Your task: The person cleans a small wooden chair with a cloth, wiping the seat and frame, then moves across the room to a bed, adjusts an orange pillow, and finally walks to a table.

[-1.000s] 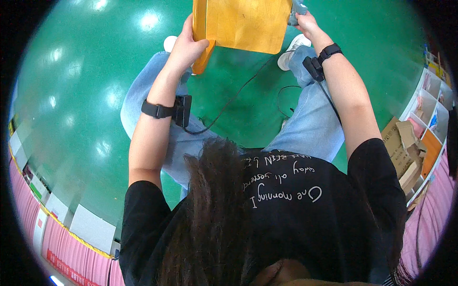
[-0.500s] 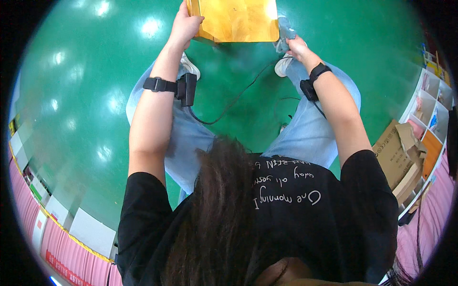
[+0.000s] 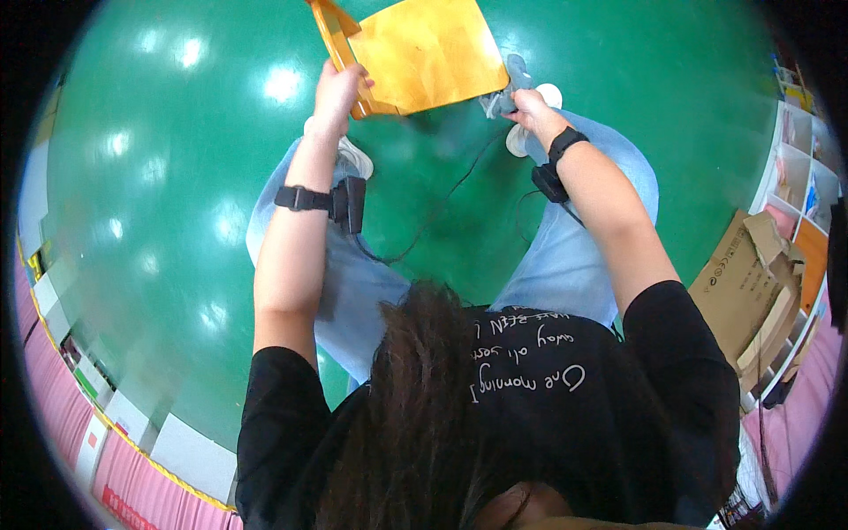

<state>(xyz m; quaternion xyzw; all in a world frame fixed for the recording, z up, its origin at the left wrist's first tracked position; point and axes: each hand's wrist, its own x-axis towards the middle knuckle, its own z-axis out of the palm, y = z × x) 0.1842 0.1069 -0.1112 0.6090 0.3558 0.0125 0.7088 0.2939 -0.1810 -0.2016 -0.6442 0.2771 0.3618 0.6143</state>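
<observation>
A small yellow wooden chair (image 3: 428, 55) stands at the top of the view, its broad flat seat facing up and its raised back on the left side. My left hand (image 3: 340, 93) is closed round the near end of that back. In my right hand (image 3: 533, 108) is a bunched grey-blue cloth (image 3: 518, 72), pressed against the seat's near right corner. The chair's legs and underside are hidden beneath the seat.
Green glossy floor (image 3: 177, 177) spreads all round. My white shoes (image 3: 355, 159) flank the chair's near side. A black cable (image 3: 442, 199) hangs between my knees from the wrist devices. An open cardboard box (image 3: 738, 283) and white shelving (image 3: 795, 168) stand at right.
The chair has turned and come nearer, so more of its back shows. Both hands have moved closer to me, and the cloth has shifted with the right hand along the seat's corner.
</observation>
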